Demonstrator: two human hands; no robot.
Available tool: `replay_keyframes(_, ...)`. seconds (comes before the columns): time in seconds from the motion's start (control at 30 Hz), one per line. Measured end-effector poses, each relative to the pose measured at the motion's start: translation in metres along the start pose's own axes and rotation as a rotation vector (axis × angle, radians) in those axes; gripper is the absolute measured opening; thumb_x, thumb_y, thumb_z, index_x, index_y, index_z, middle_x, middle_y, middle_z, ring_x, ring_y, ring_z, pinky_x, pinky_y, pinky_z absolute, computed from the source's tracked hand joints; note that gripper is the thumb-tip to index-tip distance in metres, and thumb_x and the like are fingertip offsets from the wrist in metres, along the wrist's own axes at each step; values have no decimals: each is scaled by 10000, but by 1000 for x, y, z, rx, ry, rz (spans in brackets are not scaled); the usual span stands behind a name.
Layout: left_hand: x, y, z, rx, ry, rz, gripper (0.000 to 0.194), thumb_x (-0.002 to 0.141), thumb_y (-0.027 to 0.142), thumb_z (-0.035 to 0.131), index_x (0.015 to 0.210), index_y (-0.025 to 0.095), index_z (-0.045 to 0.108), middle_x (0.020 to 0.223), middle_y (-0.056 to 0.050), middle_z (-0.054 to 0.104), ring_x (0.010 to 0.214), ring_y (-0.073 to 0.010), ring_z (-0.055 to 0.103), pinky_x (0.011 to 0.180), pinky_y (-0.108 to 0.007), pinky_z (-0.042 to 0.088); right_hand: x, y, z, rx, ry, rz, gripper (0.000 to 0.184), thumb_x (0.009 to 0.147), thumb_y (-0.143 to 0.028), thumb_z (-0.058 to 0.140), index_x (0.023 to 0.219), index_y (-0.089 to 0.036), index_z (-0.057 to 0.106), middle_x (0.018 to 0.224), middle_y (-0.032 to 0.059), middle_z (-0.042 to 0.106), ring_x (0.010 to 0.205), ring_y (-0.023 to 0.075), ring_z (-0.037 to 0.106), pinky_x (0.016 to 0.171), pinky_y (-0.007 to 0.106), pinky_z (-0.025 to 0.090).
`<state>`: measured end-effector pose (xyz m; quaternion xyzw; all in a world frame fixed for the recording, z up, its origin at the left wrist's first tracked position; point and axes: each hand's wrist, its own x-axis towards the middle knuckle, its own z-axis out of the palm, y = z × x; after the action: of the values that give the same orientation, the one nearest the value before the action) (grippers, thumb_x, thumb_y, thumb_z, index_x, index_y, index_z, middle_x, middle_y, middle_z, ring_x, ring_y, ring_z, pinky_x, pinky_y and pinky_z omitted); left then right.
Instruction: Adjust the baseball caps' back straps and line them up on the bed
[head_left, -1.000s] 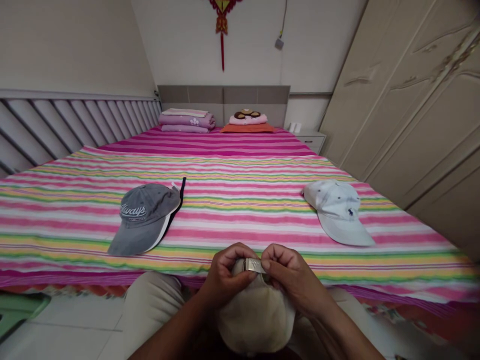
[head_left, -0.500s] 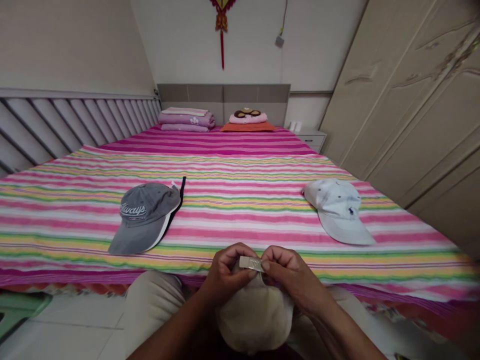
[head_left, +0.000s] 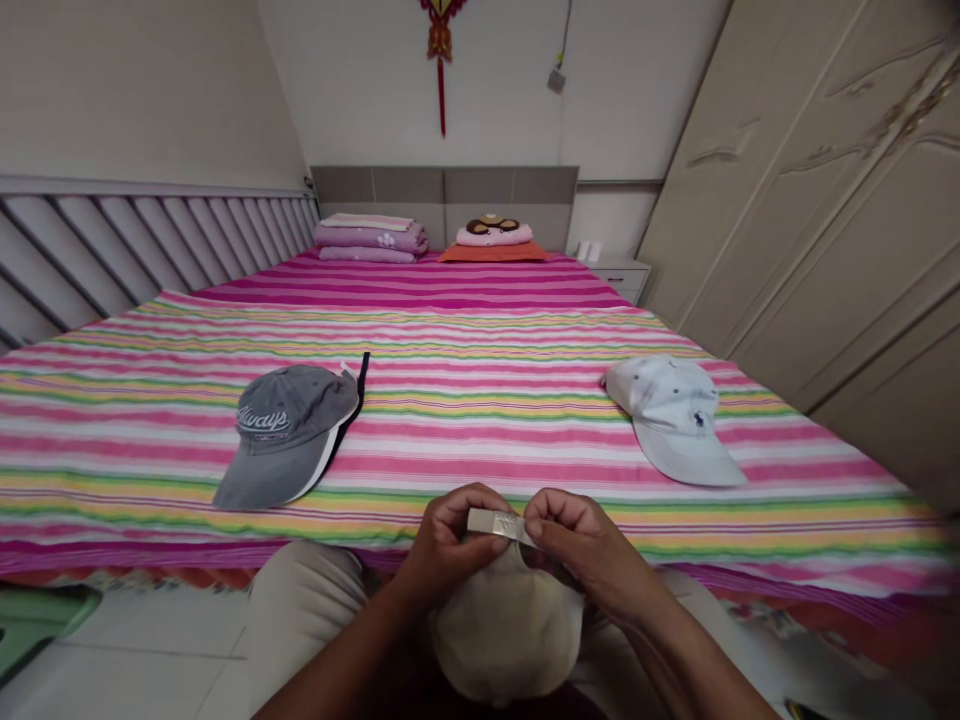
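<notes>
Before the striped bedspread, the left hand and right hand pinch one beige baseball cap by its buckled strap, its brim hard to make out, while two baseball caps, gray and white, lie on it.

My bent fingers cover part of the strap on the beige cap; the fingertips of my right hand hide its end, and my left hand blocks the side of the opening. The cap's underside is lost in shadow, and its brim seems to be out of my sight. The marks on the metal buckle are too small to read, as is the line under the lettering on the grey cap. The top edge cuts off the red wall hanging, the left edge the green stool. The lower right corner is blurred.
</notes>
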<state>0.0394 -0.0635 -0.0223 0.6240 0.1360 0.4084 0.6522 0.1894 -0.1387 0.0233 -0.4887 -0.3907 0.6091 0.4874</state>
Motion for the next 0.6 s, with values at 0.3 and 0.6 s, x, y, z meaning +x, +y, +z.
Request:
replay_keyframes(0.3,-1,-2,-5,41,-25,16,169,663,230,672,825,200,632,754,-18,576,676,-122,510,612,-244,362,3,6,0,145,-50,-72,250,664,-305,669,747,-182,467,539,-49,536,444,57,431,426,170,240)
replay_keyframes(0.6,-1,-2,-8,54,-49,-14,191,614,225,710,785,171,646,749,-30,596,664,-126,529,598,-245,380,4,10,-3,91,-57,-114,262,647,-271,686,707,-186,447,536,-27,581,424,65,440,401,173,225)
